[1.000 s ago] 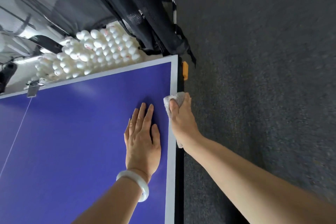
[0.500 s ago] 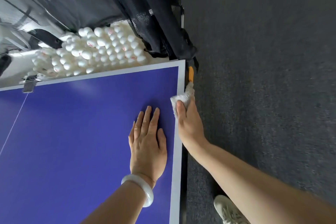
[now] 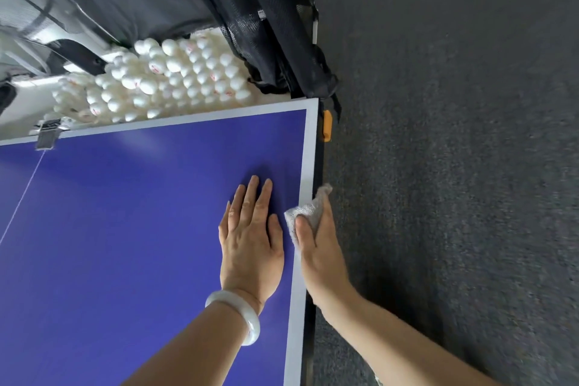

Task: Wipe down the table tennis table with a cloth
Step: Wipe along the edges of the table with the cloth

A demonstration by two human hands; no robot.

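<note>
Table (image 3: 125, 229) fills the lower left of the frame: a blue top with a white border, and a thin white line (image 3: 22, 197) crossing its far left. One metal clip (image 3: 47, 135) sits on its far edge at upper left. Beyond that edge lies a heap of white balls (image 3: 163, 78), too many to count, under black netting (image 3: 250, 9) that hangs across the top. The left hand (image 3: 250, 244) lies palm down on the blue near the right border, fingers straight and close together; one pale bangle (image 3: 238, 307) circles its wrist. Just right of it, one grey cloth (image 3: 308, 213) is folded over the table's right edge. The right hand (image 3: 322, 254) grips it there: the thumb presses the cloth onto the white border, the fingers go down the table's side out of sight, and a corner of cloth sticks out past the hand. One orange tab (image 3: 327, 125) sits on the table's side near the far corner. Dark grey carpet (image 3: 454, 166) covers the right half.
</note>
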